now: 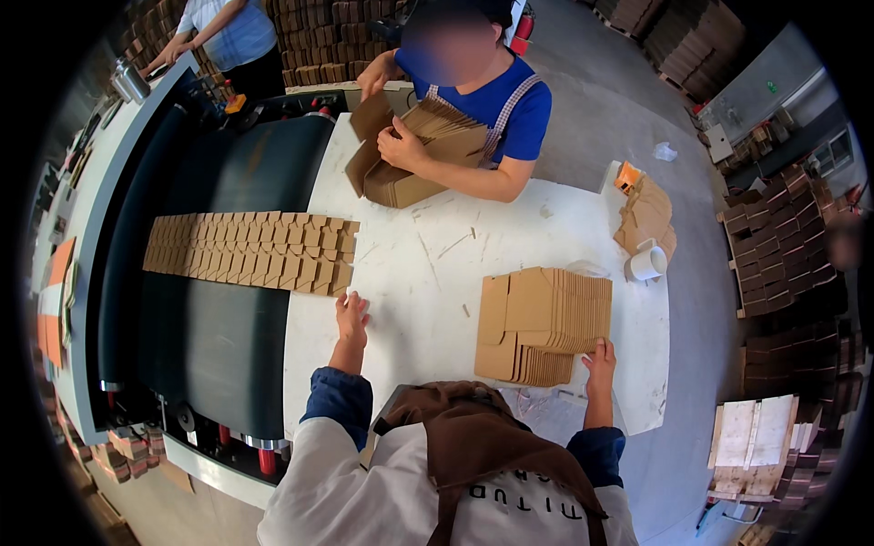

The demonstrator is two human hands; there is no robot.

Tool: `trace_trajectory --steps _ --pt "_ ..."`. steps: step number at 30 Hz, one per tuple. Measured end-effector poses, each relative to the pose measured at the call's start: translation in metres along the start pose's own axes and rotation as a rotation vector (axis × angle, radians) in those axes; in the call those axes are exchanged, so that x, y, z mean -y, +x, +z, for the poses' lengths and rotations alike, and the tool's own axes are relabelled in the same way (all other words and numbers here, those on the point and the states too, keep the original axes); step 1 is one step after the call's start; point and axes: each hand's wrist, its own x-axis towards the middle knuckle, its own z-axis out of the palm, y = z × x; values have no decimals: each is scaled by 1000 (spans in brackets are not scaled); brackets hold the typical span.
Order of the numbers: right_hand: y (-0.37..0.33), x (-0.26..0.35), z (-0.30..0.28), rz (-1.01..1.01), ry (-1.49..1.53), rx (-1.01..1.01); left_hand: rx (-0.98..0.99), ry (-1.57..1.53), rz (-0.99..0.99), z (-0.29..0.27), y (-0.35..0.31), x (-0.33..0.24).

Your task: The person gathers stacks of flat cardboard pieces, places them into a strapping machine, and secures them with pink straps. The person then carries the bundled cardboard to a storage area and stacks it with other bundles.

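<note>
My left hand (352, 318) is open, its fingers apart, just off the near corner of a row of overlapping flat brown cardboard blanks (250, 252). The row lies across a dark conveyor belt, and its right end reaches onto the white table (414, 318). My right hand (598, 358) touches the near right corner of a stack of folded cardboard pieces (544, 318) on the table, fingers spread along its edge. Neither hand grips anything that I can see. Across the table, a co-worker in a blue shirt holds another bundle of cardboard (423, 150) in both hands.
A white mug (647, 262) stands at the table's right side, beside crumpled brown paper (648, 217) and a small orange item (628, 176). The wide belt (218, 350) runs along my left. A second person stands at the far left. Stacked cardboard lines the floor at right.
</note>
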Motion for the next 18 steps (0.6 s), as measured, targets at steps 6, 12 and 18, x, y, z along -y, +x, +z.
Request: trace_trajectory --steps 6,12,18 --pt "-3 -6 0 11 27 8 11 5 15 0 0 -1" --pt "-6 -7 -1 24 21 8 16 7 16 1 1 -1" --pt "-7 -10 -1 12 14 14 20 14 18 -2 3 0"
